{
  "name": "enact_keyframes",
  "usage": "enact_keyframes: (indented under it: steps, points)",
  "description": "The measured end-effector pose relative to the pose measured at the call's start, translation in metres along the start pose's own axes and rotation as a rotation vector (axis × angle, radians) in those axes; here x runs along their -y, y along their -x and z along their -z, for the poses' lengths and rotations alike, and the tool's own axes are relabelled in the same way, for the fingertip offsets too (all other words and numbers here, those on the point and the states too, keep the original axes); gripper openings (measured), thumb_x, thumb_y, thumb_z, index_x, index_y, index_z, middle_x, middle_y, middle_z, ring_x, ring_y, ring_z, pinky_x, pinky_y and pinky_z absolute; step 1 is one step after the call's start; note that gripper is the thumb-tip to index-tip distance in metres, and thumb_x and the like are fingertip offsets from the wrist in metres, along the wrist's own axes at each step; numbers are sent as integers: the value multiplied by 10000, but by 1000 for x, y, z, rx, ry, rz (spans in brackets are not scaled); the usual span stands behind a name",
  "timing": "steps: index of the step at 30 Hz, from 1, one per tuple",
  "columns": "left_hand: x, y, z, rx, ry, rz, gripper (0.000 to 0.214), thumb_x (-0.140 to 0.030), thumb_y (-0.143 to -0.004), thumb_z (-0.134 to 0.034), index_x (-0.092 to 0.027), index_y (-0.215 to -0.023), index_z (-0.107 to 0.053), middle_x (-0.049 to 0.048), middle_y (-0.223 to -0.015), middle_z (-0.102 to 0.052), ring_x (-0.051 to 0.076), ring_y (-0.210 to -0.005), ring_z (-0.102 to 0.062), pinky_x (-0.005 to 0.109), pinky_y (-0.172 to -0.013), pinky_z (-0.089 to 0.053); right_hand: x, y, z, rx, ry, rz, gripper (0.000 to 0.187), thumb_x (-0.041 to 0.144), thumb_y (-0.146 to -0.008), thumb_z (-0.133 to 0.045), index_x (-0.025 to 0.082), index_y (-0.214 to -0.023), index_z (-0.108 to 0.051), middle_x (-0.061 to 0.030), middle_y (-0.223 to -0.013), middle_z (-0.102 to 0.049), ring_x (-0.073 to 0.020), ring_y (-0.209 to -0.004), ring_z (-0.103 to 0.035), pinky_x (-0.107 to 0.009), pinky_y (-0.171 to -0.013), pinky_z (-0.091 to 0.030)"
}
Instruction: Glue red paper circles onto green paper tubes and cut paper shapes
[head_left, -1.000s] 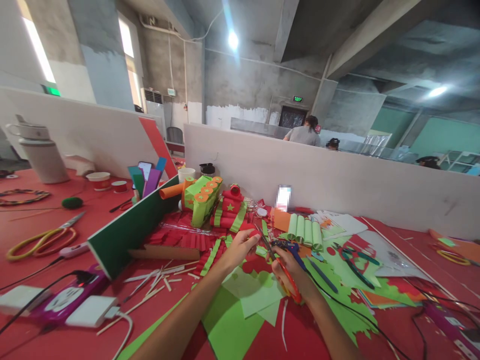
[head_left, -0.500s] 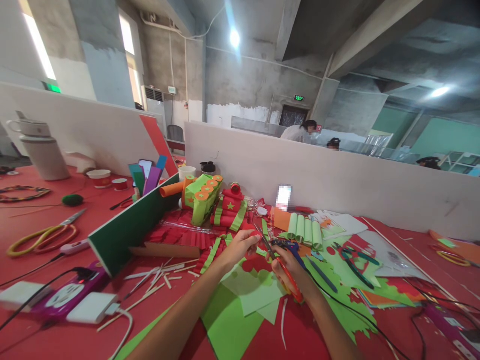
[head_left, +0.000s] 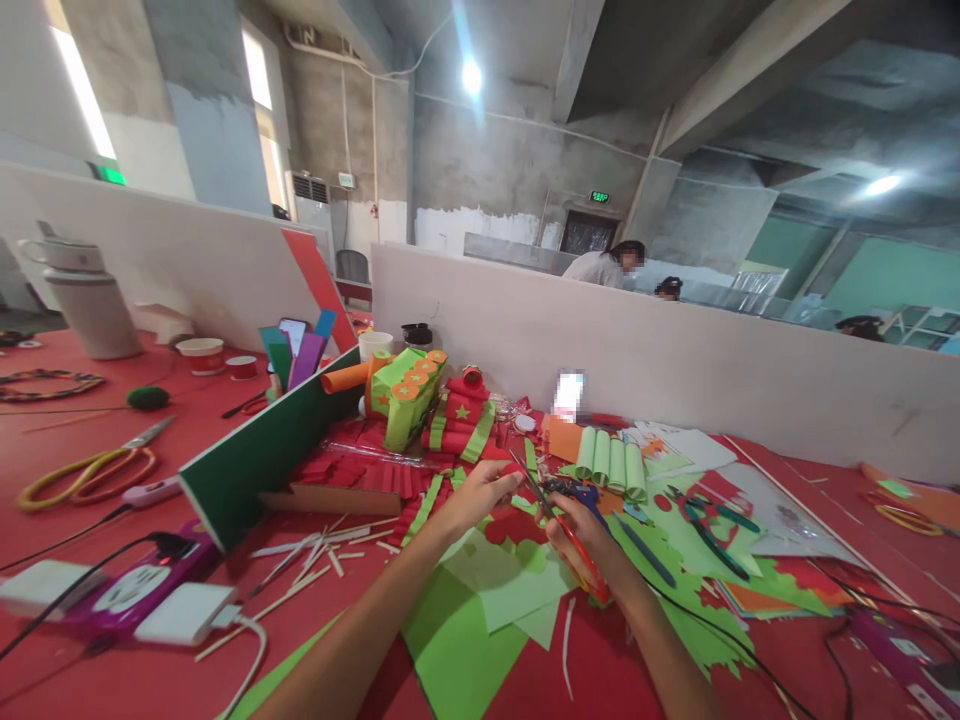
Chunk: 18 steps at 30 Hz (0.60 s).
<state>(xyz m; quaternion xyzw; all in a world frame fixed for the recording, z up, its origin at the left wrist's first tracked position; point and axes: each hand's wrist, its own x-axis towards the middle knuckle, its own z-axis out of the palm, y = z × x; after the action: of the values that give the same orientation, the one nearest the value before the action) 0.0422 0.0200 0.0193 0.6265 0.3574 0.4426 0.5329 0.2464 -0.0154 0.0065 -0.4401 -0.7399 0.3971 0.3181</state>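
Observation:
My right hand [head_left: 574,530] is closed round the orange-red handles of a pair of scissors [head_left: 581,560], whose blades point up and left. At the blade tips my left hand [head_left: 487,492] pinches a small piece of red paper [head_left: 513,468], mostly hidden by the fingers. Below both hands lie light green paper sheets [head_left: 510,585] and a red paper scrap with rounded edges [head_left: 517,527]. A blue glue gun [head_left: 574,490] rests just beyond my right hand.
Rolled pale green paper tubes [head_left: 611,465], pliers [head_left: 716,530] and green offcuts lie to the right. Green-and-orange [head_left: 409,395] and red paper models [head_left: 459,420] stand behind. Left are a dark green board [head_left: 262,450], thin sticks [head_left: 322,560] and a purple power strip [head_left: 139,590]. A black cable crosses right.
Both hands stay almost in place. The scissors' handles have shifted very slightly in my right hand, and the view has moved a little.

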Motion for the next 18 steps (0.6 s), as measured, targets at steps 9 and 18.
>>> enact_keyframes:
  steps: [9, 18]
  points:
    - [5, -2, 10, 44, -144, 5, 366, -457, -819, -562, -179, -590, -499, -32, -540, -448, 110, -504, -381, 257, -507, -278, 0, 1, 3, 83, -43, -19, 643, 789, -779, -501, 177, -974, -536, 68, -591, -388, -88, -500, -314, -202, -443, -242]
    - [2, 0, 10, 60, -178, 0, 332, -406, -812, -556, -182, -573, -503, -22, -530, -472, 118, -500, -409, 248, -502, -301, -1, 1, 4, 60, 29, 17, 524, 685, -868, -490, 174, -950, -574, 51, -604, -426, -95, -515, -359, -200, -458, -260]
